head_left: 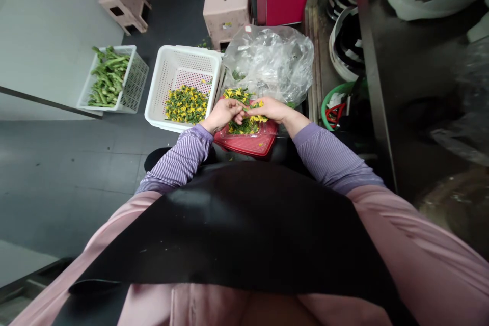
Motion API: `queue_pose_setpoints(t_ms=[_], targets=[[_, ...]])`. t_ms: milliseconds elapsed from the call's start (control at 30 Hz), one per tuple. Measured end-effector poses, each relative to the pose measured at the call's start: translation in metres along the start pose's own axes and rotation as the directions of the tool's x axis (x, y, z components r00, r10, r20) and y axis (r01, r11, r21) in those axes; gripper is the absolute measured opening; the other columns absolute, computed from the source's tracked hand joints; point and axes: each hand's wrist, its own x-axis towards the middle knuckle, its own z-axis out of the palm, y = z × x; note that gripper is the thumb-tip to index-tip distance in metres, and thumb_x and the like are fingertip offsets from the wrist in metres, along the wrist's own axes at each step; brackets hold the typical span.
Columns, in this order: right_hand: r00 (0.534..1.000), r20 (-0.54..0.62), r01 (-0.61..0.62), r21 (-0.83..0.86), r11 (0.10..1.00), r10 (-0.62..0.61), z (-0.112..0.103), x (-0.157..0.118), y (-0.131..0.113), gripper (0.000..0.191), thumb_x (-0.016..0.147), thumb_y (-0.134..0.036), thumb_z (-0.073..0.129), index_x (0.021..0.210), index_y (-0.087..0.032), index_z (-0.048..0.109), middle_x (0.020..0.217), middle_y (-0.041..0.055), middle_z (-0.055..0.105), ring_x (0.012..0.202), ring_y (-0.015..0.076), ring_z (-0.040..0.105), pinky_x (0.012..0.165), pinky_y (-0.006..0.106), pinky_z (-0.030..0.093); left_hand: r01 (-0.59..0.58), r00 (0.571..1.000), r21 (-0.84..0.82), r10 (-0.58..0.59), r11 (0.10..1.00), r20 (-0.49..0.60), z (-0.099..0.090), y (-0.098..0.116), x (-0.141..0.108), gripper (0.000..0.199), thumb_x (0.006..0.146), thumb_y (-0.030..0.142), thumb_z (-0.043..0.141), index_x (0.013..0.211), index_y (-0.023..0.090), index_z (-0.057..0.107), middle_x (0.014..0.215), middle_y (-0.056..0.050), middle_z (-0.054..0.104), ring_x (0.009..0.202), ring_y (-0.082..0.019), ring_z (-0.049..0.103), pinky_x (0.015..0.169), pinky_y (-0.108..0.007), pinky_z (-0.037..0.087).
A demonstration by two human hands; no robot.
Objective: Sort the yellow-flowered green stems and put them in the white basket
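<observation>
Yellow-flowered sprigs (261,118) sit between the two hands, above a clear tray (244,135) on a red plastic stand (248,147). More sprigs lie in the tray, under and beyond the fingers.

Left hand (226,113): curled, thumb against fingertips, apparently pinching one end of a sprig; exact contact too small to tell. Right hand (272,108): partly closed, fingers pointing left, sprigs showing on both sides of it, so judged to have a small bunch. Fingertips of both hands nearly meet.

Key relation: white basket (152,112) is just left of the tray, loose flowers (185,106) heaped at its near end. Left hand is clearly nearer; its wrist is just beside the basket's right rim. Right hand is on the far side of the sprigs from it. Held sprigs' long axis looks roughly crosswise, hand to hand, but fingers hide most; can't confirm. Plastic bag (275,61) lies just beyond the tray.
</observation>
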Motion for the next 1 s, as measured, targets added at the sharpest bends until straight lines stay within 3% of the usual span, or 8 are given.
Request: queue_pose_setpoints(t_ms=[100, 200, 367, 500, 600, 767, 867, 1000], targets=[[0.999, 0.034, -0.005, 0.096, 0.995, 0.002, 0.001, -0.005, -0.006, 0.033, 0.062, -0.030, 0.092, 0.076, -0.018, 0.065, 0.069, -0.0022, 0.064, 0.071, 0.0135, 0.059, 0.074, 0.029, 0.049, -0.023, 0.999, 0.022, 0.023, 0.999, 0.027, -0.004, -0.008, 0.001, 0.012, 0.094, 0.017, 0.062, 0.097, 0.009, 0.069, 0.077, -0.004, 0.071, 0.057, -0.008, 0.064, 0.068, -0.027, 0.060], [0.998, 0.037, -0.055, 0.210, 0.976, 0.048, -0.001, -0.008, -0.010, 0.032, 0.066, -0.033, 0.090, 0.080, -0.018, 0.064, 0.067, -0.0011, 0.062, 0.065, 0.0138, 0.056, 0.064, 0.029, 0.048, -0.031, 0.996, 0.363, -0.003, 0.931, 0.093, -0.008, -0.024, 0.010, 0.015, 0.087, 0.009, 0.063, 0.097, 0.010, 0.074, 0.090, -0.008, 0.074, 0.078, -0.014, 0.071, 0.084, -0.031, 0.060], [0.997, 0.003, -0.069, 0.386, 0.920, 0.073, -0.004, -0.006, -0.012, 0.023, 0.075, -0.030, 0.080, 0.083, -0.017, 0.062, 0.065, -0.0016, 0.055, 0.054, 0.0097, 0.046, 0.051, 0.026, 0.039, -0.179, 0.984, 0.886, 0.060, 0.428, 0.170, 0.007, -0.056, 0.030, 0.036, 0.084, 0.015, 0.066, 0.118, 0.020, 0.076, 0.120, -0.011, 0.072, 0.115, -0.023, 0.067, 0.104, -0.032, 0.050], [0.992, -0.010, -0.108, 0.422, 0.900, 0.124, -0.006, -0.004, -0.012, 0.022, 0.078, -0.029, 0.075, 0.077, -0.019, 0.055, 0.065, -0.0022, 0.052, 0.051, 0.0084, 0.042, 0.050, 0.026, 0.036, -0.195, 0.980, 0.941, 0.032, 0.277, 0.194, 0.026, -0.065, 0.039, 0.036, 0.096, 0.026, 0.052, 0.123, 0.017, 0.073, 0.126, -0.015, 0.069, 0.112, -0.024, 0.069, 0.096, -0.031, 0.051], [0.988, -0.039, -0.120, 0.416, 0.901, 0.150, -0.008, -0.002, -0.011, 0.024, 0.079, -0.029, 0.075, 0.077, -0.020, 0.053, 0.066, -0.0013, 0.053, 0.053, 0.0099, 0.046, 0.054, 0.028, 0.040, -0.124, 0.992, 0.912, 0.077, 0.391, 0.102, 0.025, -0.061, 0.039, 0.028, 0.096, 0.027, 0.053, 0.105, 0.013, 0.076, 0.111, -0.015, 0.073, 0.102, -0.024, 0.070, 0.088, -0.030, 0.051], [0.975, -0.083, -0.171, 0.309, 0.936, 0.205, -0.003, 0.003, -0.002, 0.021, 0.072, -0.022, 0.079, 0.078, -0.019, 0.059, 0.070, 0.0016, 0.063, 0.063, 0.0150, 0.057, 0.061, 0.030, 0.047, 0.029, 0.985, 0.368, 0.036, 0.929, -0.170, 0.011, -0.045, 0.020, 0.011, 0.086, 0.022, 0.065, 0.080, 0.013, 0.067, 0.067, -0.001, 0.065, 0.060, -0.011, 0.058, 0.063, -0.022, 0.047], [0.974, -0.121, -0.157, 0.239, 0.958, 0.190, 0.008, 0.004, 0.007, 0.020, 0.066, -0.018, 0.082, 0.077, -0.018, 0.065, 0.073, 0.0018, 0.067, 0.069, 0.0159, 0.061, 0.067, 0.031, 0.051, 0.031, 0.963, 0.058, -0.015, 0.998, -0.270, 0.015, -0.038, 0.005, 0.006, 0.085, 0.020, 0.065, 0.082, 0.014, 0.064, 0.061, 0.004, 0.059, 0.050, -0.008, 0.050, 0.052, -0.020, 0.041], [0.962, -0.246, -0.057, 0.232, 0.971, 0.116, 0.022, 0.003, 0.015, 0.028, 0.062, -0.020, 0.086, 0.083, -0.018, 0.068, 0.081, 0.0011, 0.071, 0.080, 0.0168, 0.065, 0.079, 0.032, 0.054, -0.049, 0.947, 0.066, 0.067, 0.997, -0.313, 0.030, -0.035, -0.003, 0.006, 0.082, 0.018, 0.069, 0.080, 0.015, 0.064, 0.063, 0.003, 0.061, 0.052, -0.007, 0.052, 0.053, -0.018, 0.042]])
